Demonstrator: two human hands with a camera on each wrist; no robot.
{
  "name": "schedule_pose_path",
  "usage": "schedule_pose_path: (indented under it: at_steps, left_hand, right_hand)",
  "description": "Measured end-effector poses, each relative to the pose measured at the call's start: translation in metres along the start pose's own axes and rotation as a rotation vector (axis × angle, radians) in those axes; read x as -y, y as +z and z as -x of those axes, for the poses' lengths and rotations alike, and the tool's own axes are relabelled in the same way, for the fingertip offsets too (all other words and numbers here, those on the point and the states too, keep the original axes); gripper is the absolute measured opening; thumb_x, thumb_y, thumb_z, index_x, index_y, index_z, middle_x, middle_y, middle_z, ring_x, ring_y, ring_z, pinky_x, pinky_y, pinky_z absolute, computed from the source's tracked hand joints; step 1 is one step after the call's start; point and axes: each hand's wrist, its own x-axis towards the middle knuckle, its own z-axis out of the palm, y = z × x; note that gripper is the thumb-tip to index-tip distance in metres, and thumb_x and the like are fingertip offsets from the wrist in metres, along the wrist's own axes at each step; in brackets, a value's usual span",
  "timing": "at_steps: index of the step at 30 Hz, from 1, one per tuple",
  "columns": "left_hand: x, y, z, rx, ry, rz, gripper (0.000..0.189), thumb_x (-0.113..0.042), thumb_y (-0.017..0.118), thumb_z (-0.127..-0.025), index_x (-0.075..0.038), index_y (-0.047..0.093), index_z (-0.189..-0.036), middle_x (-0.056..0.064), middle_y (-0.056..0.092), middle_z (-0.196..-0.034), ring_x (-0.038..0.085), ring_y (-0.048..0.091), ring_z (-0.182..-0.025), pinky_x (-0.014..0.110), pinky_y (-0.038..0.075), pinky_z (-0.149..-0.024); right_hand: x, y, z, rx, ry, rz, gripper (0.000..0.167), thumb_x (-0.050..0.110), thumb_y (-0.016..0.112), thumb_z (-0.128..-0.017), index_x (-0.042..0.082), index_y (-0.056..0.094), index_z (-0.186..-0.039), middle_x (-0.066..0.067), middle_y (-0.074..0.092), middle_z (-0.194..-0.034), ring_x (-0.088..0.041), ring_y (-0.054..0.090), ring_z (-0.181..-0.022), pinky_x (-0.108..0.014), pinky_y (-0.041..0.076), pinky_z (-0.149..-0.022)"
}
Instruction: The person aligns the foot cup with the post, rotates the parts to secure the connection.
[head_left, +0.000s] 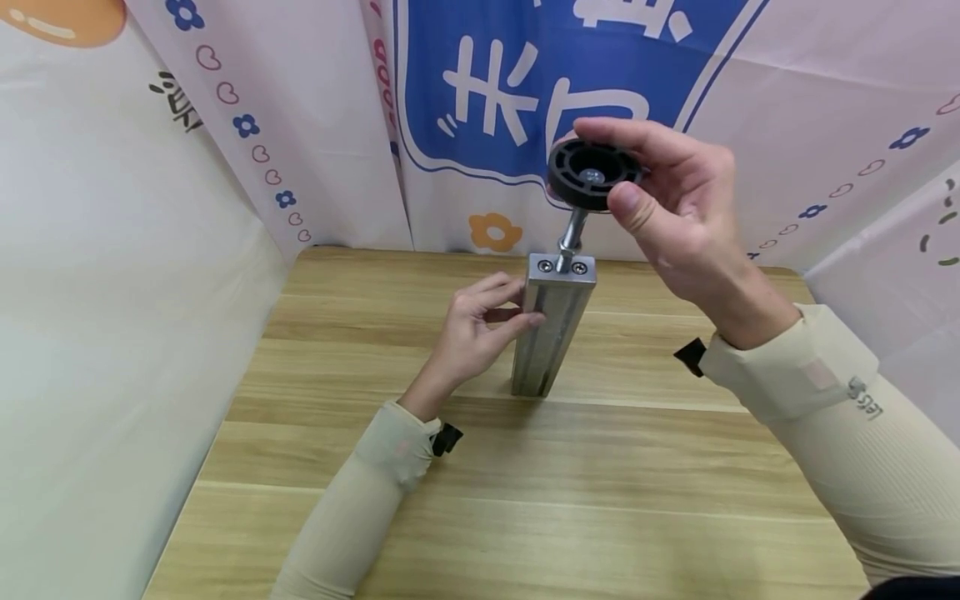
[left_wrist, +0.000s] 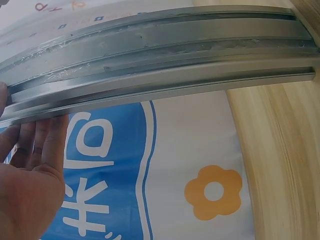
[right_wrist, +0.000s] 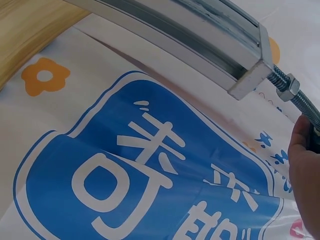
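Here we see the right hand (head_left: 692,218) gripping a round black foot (head_left: 581,196); below, its threaded rod (head_left: 576,227), we judge, is already started, but the nut (right_wrist: 288,87) stands apart from the end plate (right_wrist: 251,79), so tightening looks left to do. Farther down, the left hand (head_left: 472,329) pinches the metal bar (head_left: 555,333), which stands upright on the table (head_left: 600,500).

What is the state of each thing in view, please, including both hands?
Metal bar: standing on end on the wooden table
End plate: fitted on the bar's top
Two screws: seated in the plate
Threaded rod: projecting from the plate
Nut: on the rod, apart from the plate
Black disc: at the rod's far end, tilted
Left hand: holding the bar
Right hand: gripping the disc's rim
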Motion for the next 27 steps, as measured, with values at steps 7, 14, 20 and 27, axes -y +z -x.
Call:
schedule_pose_path:
  at_steps: [7, 14, 20, 27]
  left_hand:
    - [-0.0015, 0.0005, -0.0014, -0.007, 0.0, -0.002, 0.037, 0.01, 0.075, -0.09, 0.012, 0.069, -0.127, 0.026, 0.07, -0.11, 0.04, 0.072, -0.094, 0.034, 0.069, -0.087]
    - [-0.0013, 0.0003, -0.001, -0.01, -0.008, -0.007, 0.036, 0.01, 0.075, -0.09, 0.013, 0.07, -0.126, 0.026, 0.07, -0.11, 0.042, 0.072, -0.094, 0.033, 0.069, -0.086]
    - [-0.0015, 0.0003, -0.0006, -0.01, -0.008, -0.009, 0.036, 0.01, 0.075, -0.09, 0.013, 0.07, -0.126, 0.026, 0.07, -0.11, 0.041, 0.072, -0.094, 0.033, 0.069, -0.086]
    - [-0.0019, 0.0007, -0.0003, -0.013, -0.015, -0.013, 0.037, 0.009, 0.076, -0.09, 0.012, 0.07, -0.126, 0.025, 0.071, -0.111, 0.039, 0.072, -0.095, 0.033, 0.068, -0.086]
  right_hand:
    - [0.0027, 0.0026, -0.002, -0.014, 0.004, -0.013, 0.035, -0.002, 0.075, -0.094, -0.014, 0.067, -0.126, -0.025, 0.071, -0.123, -0.035, 0.076, -0.109, -0.036, 0.064, -0.1]
    - [0.0022, 0.0022, -0.0006, -0.029, 0.008, 0.013, 0.038, 0.002, 0.078, -0.093, -0.013, 0.068, -0.126, -0.024, 0.072, -0.124, -0.033, 0.076, -0.109, -0.034, 0.064, -0.1]
    - [0.0021, 0.0016, 0.0009, -0.037, 0.009, 0.051, 0.038, 0.005, 0.079, -0.094, -0.012, 0.068, -0.126, -0.022, 0.072, -0.124, -0.031, 0.076, -0.11, -0.032, 0.064, -0.101]
    - [0.0028, 0.0019, 0.0017, -0.045, 0.008, 0.056, 0.04, 0.007, 0.08, -0.093, -0.012, 0.068, -0.126, -0.022, 0.072, -0.124, -0.032, 0.075, -0.112, -0.032, 0.064, -0.102]
